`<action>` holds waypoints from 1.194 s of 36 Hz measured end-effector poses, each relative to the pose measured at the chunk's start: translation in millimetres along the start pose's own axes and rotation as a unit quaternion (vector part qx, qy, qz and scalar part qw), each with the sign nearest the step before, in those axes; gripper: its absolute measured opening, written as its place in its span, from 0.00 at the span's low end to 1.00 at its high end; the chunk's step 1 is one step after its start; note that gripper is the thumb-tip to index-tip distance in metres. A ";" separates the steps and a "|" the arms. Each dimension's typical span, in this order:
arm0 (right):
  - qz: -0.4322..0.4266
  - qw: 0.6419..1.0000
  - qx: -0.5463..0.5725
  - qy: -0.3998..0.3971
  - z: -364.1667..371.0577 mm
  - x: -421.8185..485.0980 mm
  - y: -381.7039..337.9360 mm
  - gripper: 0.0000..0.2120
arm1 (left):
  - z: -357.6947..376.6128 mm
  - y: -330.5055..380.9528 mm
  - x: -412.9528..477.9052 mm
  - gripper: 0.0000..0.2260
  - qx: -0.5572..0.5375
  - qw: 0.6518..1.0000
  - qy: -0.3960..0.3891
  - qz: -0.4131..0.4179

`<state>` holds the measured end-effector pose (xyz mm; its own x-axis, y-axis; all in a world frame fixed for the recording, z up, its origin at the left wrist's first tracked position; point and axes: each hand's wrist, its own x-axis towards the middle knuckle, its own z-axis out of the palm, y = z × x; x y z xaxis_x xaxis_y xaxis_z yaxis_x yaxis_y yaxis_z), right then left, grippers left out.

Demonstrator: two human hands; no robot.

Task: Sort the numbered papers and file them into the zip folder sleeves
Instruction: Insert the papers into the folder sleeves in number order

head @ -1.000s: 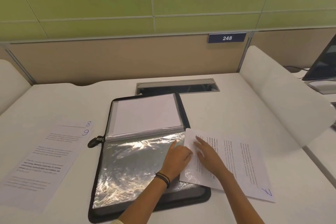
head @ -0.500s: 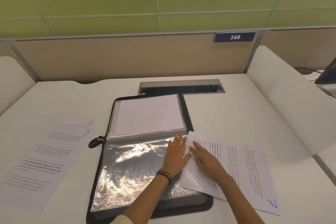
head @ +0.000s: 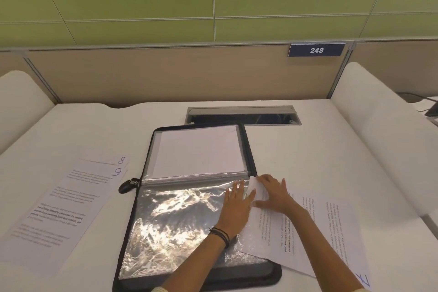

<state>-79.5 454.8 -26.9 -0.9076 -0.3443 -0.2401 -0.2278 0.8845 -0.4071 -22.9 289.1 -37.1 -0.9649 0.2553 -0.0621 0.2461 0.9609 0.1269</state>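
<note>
On the left of the white desk (head: pixel 308 149) lies a loose stack of printed sheets (head: pixel 64 204), matte and flat, with a handwritten 8 and 9 in blue at their far corners. Just beside them a black zipper pull (head: pixel 128 186) hangs off the zip folder (head: pixel 260 275), which lies open in the middle of the desk, edged in black fabric. Its far half holds plain white pages (head: pixel 199 149) behind clear plastic. The near half is an empty sleeve (head: pixel 175 220), glossy and crinkled, throwing back bright glare.

The left hand (head: pixel 235 204) lies flat on the sleeve near its right edge, fingers straight and close together, gripping nothing; thin black bands (head: pixel 220 236) circle the wrist. Right next to it, the right hand (head: pixel 272 194) presses down on a printed paper (head: pixel 320 232) with fingers spread and thumb out, pinching nothing. The paper's far left corner curls up between the two hands. The sheet lies askew over the folder's right edge and out onto the desk, a blue number at its near right corner. Whether its left edge sits inside the sleeve, I cannot tell.
</note>
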 end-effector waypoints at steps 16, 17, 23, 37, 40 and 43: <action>-0.027 0.999 0.016 0.038 -0.9 -3.1 -4.6 0.33 | -17.6 8.8 3.8 0.25 -0.131 0.991 -0.024 -0.020; -0.028 0.999 0.015 0.038 -1.0 -3.3 -4.8 0.33 | -17.2 8.5 5.0 0.25 -0.129 0.991 -0.024 -0.019; -0.039 0.998 0.009 0.039 1.6 -5.2 -2.9 0.32 | -18.8 6.1 9.5 0.25 -0.141 0.990 -0.003 -0.023; -0.089 0.990 0.078 0.071 10.6 6.0 -12.3 0.17 | -22.7 4.3 9.2 0.26 -0.157 0.987 -0.003 -0.023; -0.076 0.985 0.120 0.101 12.8 6.3 -13.3 0.13 | -22.5 4.9 8.4 0.25 -0.148 0.989 -0.005 -0.020; -0.058 0.979 0.145 0.127 14.0 7.0 -15.9 0.08 | -21.1 5.8 8.0 0.25 -0.149 0.989 0.002 -0.017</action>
<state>-77.3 433.9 -34.4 -0.9486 -0.3145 0.0353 -0.2582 0.7045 -0.6611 -31.1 294.5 -16.0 -0.9728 0.2219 -0.0670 0.1758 0.8946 0.4109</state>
